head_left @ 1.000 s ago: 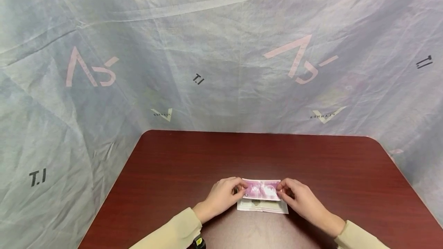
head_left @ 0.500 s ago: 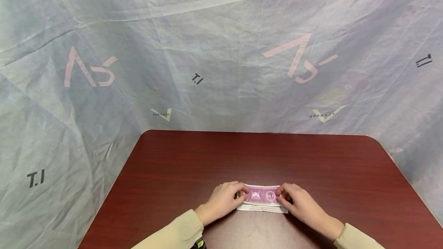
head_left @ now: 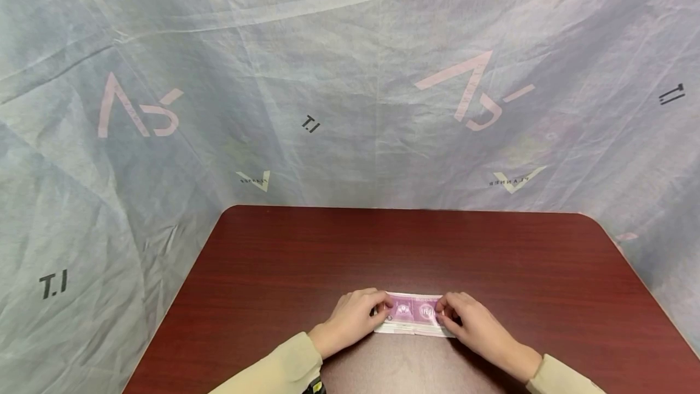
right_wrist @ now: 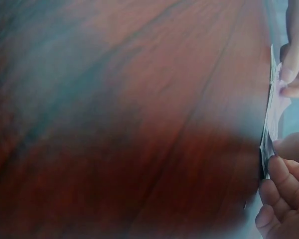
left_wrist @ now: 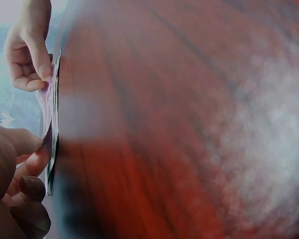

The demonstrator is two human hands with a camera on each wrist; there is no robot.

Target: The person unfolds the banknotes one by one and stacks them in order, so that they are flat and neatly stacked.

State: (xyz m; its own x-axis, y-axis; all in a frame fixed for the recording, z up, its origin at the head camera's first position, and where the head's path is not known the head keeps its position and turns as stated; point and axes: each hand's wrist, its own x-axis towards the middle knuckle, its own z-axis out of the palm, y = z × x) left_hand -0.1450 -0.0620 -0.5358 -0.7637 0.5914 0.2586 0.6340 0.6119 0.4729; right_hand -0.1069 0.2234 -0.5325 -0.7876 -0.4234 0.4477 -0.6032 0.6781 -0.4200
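A purple banknote (head_left: 414,308) lies over a low stack of paper notes (head_left: 407,329), whose pale front edges show below it. My left hand (head_left: 352,318) pinches the note's left end between thumb and fingers. At the opposite end my right hand (head_left: 477,326) pinches it likewise. Seen edge-on in the left wrist view, the stack (left_wrist: 55,117) is thin and stands close against the purple note; fingers of my left hand (left_wrist: 20,174) are near. The right wrist view has my right hand (right_wrist: 289,186) at the stack's near end. Fingers cover both note ends.
The notes rest on a dark red wooden table (head_left: 328,248) with rounded far corners. Grey printed cloth (head_left: 350,138) hangs behind it and along both sides. A dark watch-like band (head_left: 314,385) shows by the left sleeve.
Both hands have brought the purple banknote down and slightly toward me, from raised above the stack to lying on it. Over the last half second it has shifted only slightly.
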